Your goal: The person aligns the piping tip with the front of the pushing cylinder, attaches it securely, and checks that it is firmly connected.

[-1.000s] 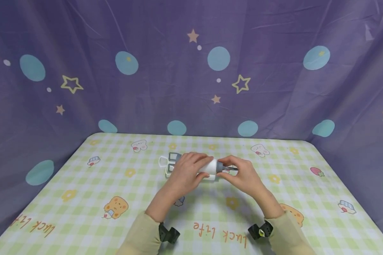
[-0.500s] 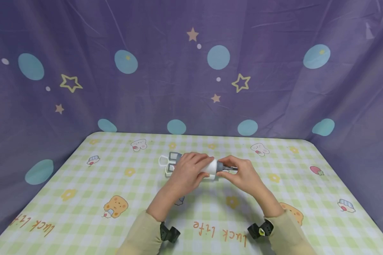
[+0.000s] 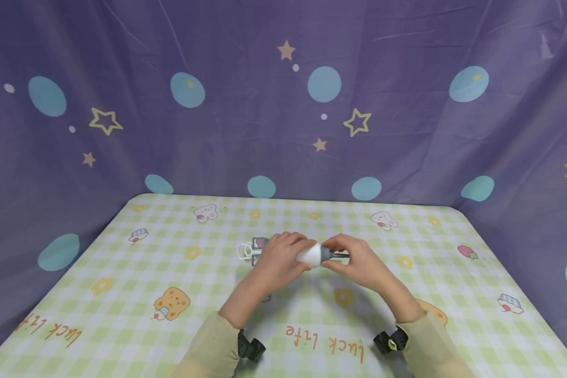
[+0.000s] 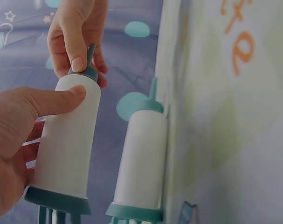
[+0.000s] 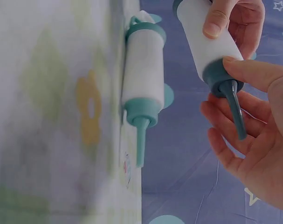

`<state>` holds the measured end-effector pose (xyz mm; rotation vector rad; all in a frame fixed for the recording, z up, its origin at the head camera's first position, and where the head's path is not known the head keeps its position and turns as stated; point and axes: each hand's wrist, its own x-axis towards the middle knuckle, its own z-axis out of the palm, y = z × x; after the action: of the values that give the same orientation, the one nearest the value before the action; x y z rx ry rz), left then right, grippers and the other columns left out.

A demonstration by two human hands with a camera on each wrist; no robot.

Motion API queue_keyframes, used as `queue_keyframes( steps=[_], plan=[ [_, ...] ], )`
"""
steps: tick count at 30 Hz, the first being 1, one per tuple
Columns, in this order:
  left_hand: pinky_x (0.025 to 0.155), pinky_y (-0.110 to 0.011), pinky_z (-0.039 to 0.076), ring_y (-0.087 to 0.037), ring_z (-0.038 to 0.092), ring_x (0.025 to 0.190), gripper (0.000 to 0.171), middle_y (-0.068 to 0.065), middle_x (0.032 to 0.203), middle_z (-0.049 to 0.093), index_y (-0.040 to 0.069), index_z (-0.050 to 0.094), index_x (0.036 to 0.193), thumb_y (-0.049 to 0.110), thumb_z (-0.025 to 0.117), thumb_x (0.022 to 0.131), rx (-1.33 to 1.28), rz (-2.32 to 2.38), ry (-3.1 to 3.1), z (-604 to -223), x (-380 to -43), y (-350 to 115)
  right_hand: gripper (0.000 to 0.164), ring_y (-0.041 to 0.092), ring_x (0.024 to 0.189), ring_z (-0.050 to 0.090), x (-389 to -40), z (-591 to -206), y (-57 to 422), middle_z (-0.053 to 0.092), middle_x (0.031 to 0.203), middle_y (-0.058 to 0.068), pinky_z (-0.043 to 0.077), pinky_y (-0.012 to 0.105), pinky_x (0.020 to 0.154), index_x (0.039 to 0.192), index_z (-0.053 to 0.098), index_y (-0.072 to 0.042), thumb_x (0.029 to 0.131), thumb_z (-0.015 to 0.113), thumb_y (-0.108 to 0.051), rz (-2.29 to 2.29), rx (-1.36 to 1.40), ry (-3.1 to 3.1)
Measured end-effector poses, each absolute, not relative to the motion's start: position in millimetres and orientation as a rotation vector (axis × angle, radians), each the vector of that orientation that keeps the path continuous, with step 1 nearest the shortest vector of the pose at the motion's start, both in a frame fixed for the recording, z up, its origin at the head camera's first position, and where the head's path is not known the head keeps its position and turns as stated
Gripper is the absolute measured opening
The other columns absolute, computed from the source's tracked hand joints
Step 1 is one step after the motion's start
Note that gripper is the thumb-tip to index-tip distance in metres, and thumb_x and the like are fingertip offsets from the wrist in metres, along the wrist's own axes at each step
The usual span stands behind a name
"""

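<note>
My left hand (image 3: 280, 265) grips the white barrel of an icing syringe (image 4: 69, 140), its thumb laid across the front. With thumb and fingers, my right hand (image 3: 365, 263) pinches the teal nozzle cap (image 5: 216, 74) at the syringe's right end. The thin nozzle (image 5: 235, 112) sticks out past those fingers, over the open part of the palm. At the left, the finger grips and white plunger handle (image 3: 243, 251) show beyond my left hand. A second, matching icing syringe (image 4: 141, 158) lies on the table, separate from the held one in both wrist views; the hands largely hide it in the head view.
A green-and-white checked cloth (image 3: 123, 273) with cartoon prints covers the table. Behind it hangs a purple curtain (image 3: 245, 105) with stars and blue ovals. Both wrists wear small black cameras.
Both hands and the held syringe have shifted slightly toward me, now overlapping the lying syringe in the head view. The grip on barrel and cap looks the same.
</note>
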<state>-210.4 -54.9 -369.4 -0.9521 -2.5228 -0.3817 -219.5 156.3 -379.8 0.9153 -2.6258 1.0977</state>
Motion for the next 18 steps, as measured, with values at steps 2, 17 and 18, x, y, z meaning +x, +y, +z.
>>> queue_keyframes(
  steps=[2,17,18],
  plan=[
    [0.081,-0.032,0.046,-0.016,0.057,0.095,0.045,0.003,0.105,0.062,0.017,0.063,0.113,0.029,0.076,0.072,-0.958,-0.387,-2.537,-373.4,-210.0,-53.9,0.029,0.012,0.088,0.062,-219.7,-382.7,157.3,0.064,0.097,-0.005,0.053,0.028,0.073,0.104,0.063,-0.015,0.078,0.072,-0.023,1.076,0.929,-2.645],
    [0.078,-0.029,0.047,-0.015,0.058,0.090,0.041,0.002,0.103,0.063,0.019,0.064,0.111,0.032,0.074,0.073,-1.015,-0.383,-2.689,-398.0,-210.9,-50.1,0.020,0.012,0.081,0.063,-219.0,-398.9,159.9,0.066,0.089,-0.004,0.052,0.025,0.068,0.095,0.063,-0.015,0.078,0.072,-0.019,0.993,1.035,-2.847],
    [0.078,-0.029,0.047,-0.015,0.058,0.090,0.041,0.002,0.103,0.063,0.019,0.064,0.111,0.032,0.074,0.073,-1.015,-0.388,-2.702,-398.8,-210.7,-49.8,0.020,0.012,0.081,0.063,-218.9,-399.4,159.7,0.066,0.088,-0.004,0.051,0.025,0.068,0.095,0.063,-0.015,0.077,0.072,-0.019,0.995,1.035,-2.859]
  ],
)
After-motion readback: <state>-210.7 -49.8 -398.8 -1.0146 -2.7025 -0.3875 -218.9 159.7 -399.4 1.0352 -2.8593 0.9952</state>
